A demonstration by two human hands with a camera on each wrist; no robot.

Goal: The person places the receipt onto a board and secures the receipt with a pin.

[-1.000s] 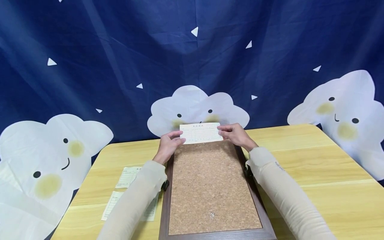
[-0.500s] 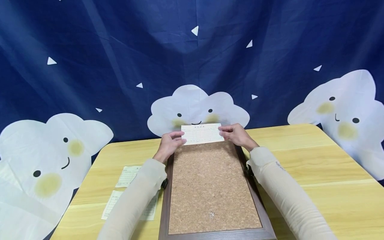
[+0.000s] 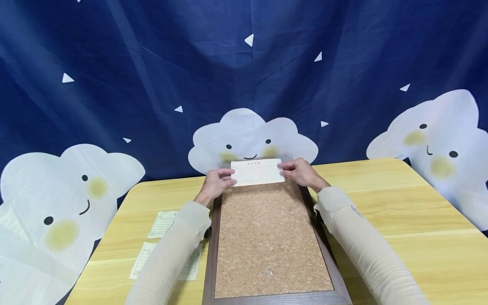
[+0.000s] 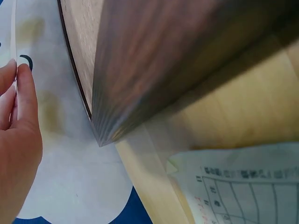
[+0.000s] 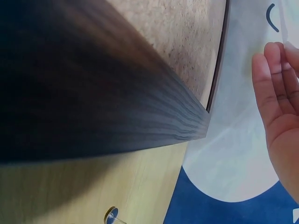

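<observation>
A white printed paper form [image 3: 257, 173] is stretched between my two hands over the far end of a cork board [image 3: 271, 241]. My left hand [image 3: 216, 184] pinches its left edge between thumb and fingers. At the right edge, my right hand [image 3: 303, 171] pinches the form the same way. In the left wrist view the sheet [image 4: 13, 32] appears nearly edge-on in the fingertips. The form covers the board's far rim in the head view. A dark wooden frame [image 5: 154, 107] surrounds the cork, and the wrist views show its corners below the hands.
Two more printed forms [image 3: 162, 224] lie on the wooden table [image 3: 411, 207] left of the board, partly behind the left sleeve. A small round gold-rimmed item [image 5: 111, 214] rests on the table to the right. A blue cloud-patterned curtain [image 3: 183, 63] hangs behind.
The form has shifted slightly to the right and down in the head view. Both hands keep their hold and have barely moved.
</observation>
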